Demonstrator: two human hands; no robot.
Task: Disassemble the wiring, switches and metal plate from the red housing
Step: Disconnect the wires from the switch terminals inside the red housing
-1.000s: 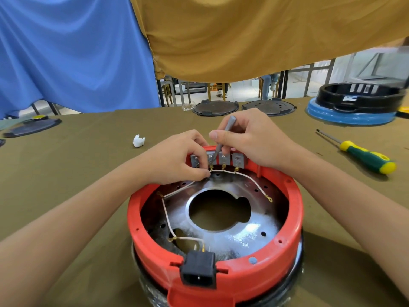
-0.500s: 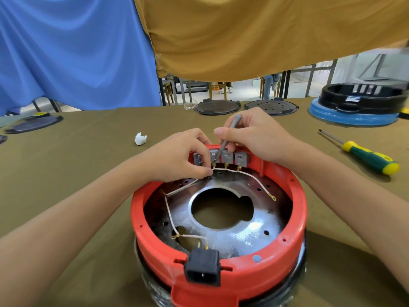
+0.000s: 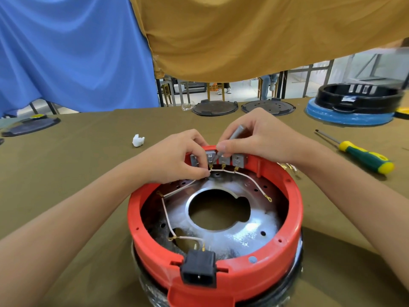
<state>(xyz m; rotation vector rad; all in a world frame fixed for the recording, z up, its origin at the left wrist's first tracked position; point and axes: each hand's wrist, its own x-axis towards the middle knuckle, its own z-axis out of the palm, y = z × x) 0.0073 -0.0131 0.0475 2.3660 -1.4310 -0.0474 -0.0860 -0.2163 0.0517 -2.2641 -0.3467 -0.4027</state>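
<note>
The round red housing (image 3: 292, 220) sits on the table right in front of me, with a shiny metal plate (image 3: 250, 233) inside it. A row of grey switches (image 3: 238, 160) lines its far wall, joined by white wiring (image 3: 254, 182) that also runs down the left side to a black power socket (image 3: 198, 271) at the near rim. My left hand (image 3: 177, 158) pinches the wire just under the left switches. My right hand (image 3: 259, 138) grips a thin grey tool (image 3: 235, 135), its tip at the switch terminals.
A green and yellow screwdriver (image 3: 363, 155) lies to the right on the olive cloth. A small white part (image 3: 138, 140) lies to the left. Black round lids (image 3: 214, 108) and a black and blue housing (image 3: 354, 105) stand at the table's far edge.
Both hands stay at the switch row with only slight shifts. The view has tilted a little, so the housing sits slightly lower and to the right.
</note>
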